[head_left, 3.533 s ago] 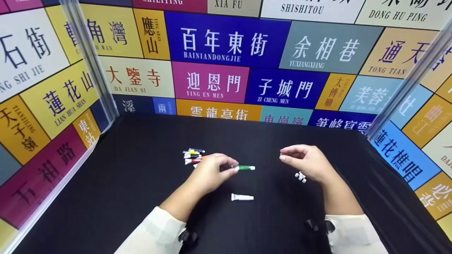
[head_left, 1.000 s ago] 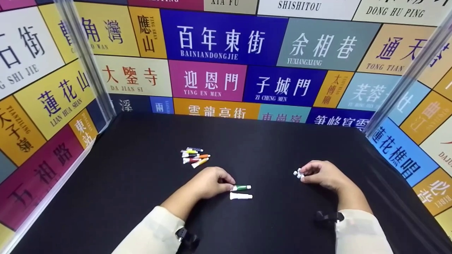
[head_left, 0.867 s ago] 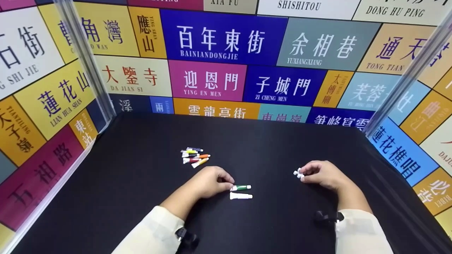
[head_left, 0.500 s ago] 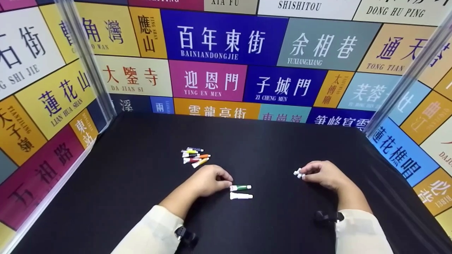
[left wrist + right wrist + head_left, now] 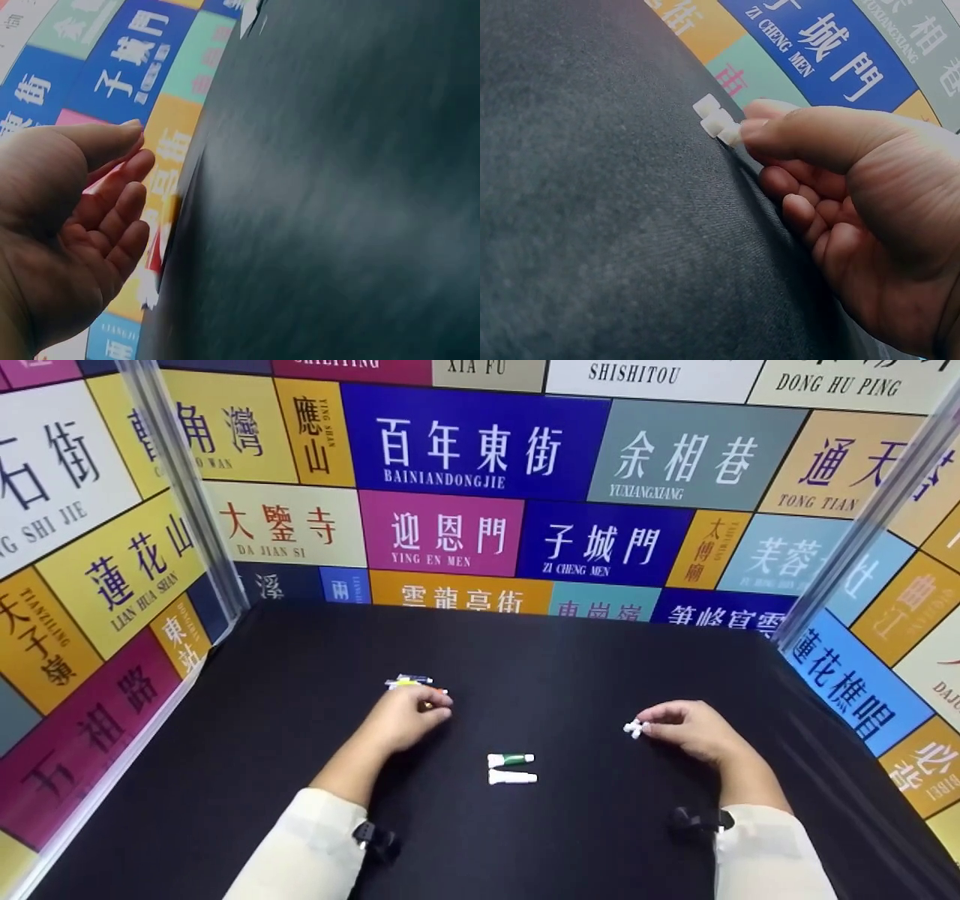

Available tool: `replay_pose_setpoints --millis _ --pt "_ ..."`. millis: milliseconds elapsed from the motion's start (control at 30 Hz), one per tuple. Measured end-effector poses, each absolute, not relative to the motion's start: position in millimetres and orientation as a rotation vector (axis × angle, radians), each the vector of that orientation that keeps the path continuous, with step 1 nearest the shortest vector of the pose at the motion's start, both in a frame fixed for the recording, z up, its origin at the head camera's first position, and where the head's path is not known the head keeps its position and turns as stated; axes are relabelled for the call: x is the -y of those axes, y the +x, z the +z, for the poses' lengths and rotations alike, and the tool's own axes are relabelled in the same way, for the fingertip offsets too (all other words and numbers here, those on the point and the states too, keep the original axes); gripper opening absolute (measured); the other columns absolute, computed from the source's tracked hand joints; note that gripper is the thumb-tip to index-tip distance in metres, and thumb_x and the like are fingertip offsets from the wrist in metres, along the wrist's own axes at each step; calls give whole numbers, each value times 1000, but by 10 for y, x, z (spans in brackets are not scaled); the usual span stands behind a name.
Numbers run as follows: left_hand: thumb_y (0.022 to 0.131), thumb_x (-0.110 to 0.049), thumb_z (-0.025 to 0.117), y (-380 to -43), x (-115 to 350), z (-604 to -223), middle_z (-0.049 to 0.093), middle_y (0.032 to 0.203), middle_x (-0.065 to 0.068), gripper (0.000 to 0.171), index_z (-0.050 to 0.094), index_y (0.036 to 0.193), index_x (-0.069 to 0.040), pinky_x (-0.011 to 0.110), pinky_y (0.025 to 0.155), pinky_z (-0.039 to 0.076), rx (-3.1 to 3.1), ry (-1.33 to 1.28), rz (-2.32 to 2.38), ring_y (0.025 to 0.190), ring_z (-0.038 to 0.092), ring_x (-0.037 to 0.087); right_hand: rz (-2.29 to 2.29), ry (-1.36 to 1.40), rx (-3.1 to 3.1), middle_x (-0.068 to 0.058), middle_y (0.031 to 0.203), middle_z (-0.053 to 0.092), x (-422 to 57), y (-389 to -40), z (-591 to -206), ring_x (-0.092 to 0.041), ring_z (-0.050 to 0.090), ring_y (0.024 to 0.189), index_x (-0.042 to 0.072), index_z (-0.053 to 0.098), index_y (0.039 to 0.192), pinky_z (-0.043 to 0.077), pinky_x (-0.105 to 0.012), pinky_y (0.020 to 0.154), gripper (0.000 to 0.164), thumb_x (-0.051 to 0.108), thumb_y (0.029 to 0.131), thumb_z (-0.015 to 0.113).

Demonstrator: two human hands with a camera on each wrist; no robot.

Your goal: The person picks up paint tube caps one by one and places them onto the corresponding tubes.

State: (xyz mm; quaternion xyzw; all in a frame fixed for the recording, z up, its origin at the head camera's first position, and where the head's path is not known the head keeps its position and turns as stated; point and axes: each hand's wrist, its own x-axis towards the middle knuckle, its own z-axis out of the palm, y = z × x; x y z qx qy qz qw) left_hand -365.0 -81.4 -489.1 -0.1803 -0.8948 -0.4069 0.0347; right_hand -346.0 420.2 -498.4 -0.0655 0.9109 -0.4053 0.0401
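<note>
- Our left hand has left the green tube; its grip, released, is now at the tube pile, leftward beyond it
- White tube lies just before it; this pair seems settled
- Rightward, our right hand touches white caps; if pinching, we cannot tell

free lane over black cloth between green tube and white caps, right hand an obstacle beyond

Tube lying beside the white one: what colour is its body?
The tube is green, best seen in the head view.
</note>
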Motion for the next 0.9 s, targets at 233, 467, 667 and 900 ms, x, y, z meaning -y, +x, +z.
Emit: replay_pose_setpoints --millis 233,467,667,900 --pt "94 -14 81 -3747 959 -4913 80 120 7 15 84 108 -10 43 98 59 2690 -377 -1330 103 73 21 -1333 -161 -2769 -17 124 78 -4210 -3453 -4994 1 67 93 5 76 129 53 -14 84 37 28 100 77" --pt "91 -13 84 -3791 1015 -4976 80 111 9 19 82 109 -8 39 91 58 2746 -334 -1276 95 73 21 -1338 -72 -2824 -2 114 79 -4236 -3486 -5026 -1 64 92 6 77 127 53 -16 82 40 36 100 76" --pt "90 -15 84 -3789 1028 -5035 77 105 7 20 83 110 -12 44 93 55 2852 -339 -1096 97 67 25 -1348 -21 -2813 8 103 75 -4246 -3504 -5048 -3 63 88 3 76 127 53 -18 79 41 35 102 75" --pt "92 -17 84 -3788 1011 -5064 76 110 7 18 84 110 -15 48 99 55 2873 -335 -1024 104 67 27 -1334 -15 -2803 1 111 76 -4233 -3505 -5042 -3 62 92 1 75 128 52 -17 81 40 32 102 74"
